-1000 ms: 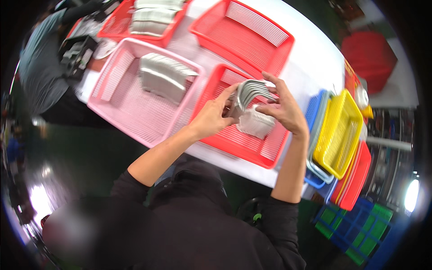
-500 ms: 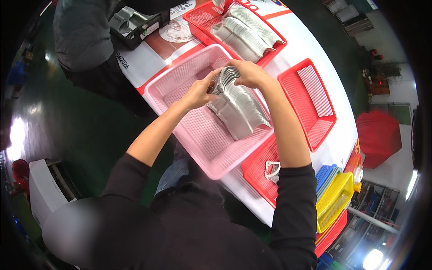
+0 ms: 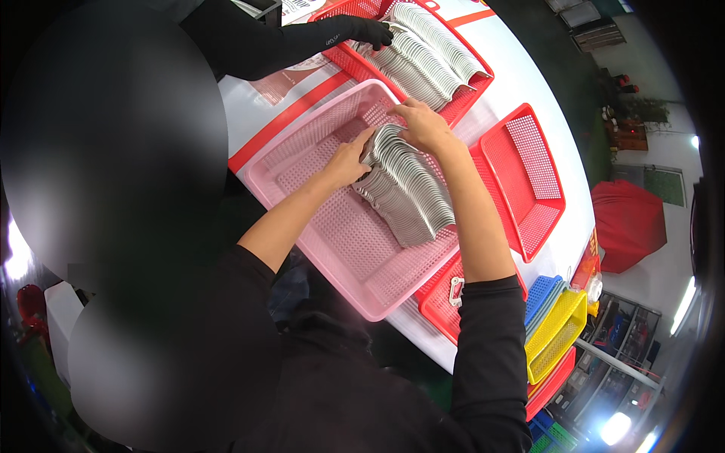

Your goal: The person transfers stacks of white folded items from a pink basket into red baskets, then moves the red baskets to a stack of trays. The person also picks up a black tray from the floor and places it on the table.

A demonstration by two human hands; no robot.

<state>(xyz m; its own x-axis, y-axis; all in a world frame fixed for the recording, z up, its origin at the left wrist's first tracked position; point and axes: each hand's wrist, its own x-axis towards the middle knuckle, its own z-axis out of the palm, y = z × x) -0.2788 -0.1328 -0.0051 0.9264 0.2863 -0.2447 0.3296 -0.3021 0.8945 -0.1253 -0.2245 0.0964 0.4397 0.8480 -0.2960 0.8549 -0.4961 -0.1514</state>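
One pink basket [image 3: 340, 226] holds a packed row of curved metal plates [image 3: 408, 185]. Left hand [image 3: 349, 162] – bent fingers at the left side of the row's far end; cannot tell whether they pinch a plate. Beyond, a co-worker's gloved hand [image 3: 372, 32] reaches into a red basket [image 3: 467, 102] of similar plates. Right hand [image 3: 429, 130] – thumb and forefinger spread, by that same far end. Rightmost, a yellow basket [image 3: 563, 336].

Free room in the pink basket [image 3: 341, 230] between left forearm [image 3: 296, 210] and metal stack [image 3: 404, 198]; co-worker's gloved hand [image 3: 371, 32] beyond
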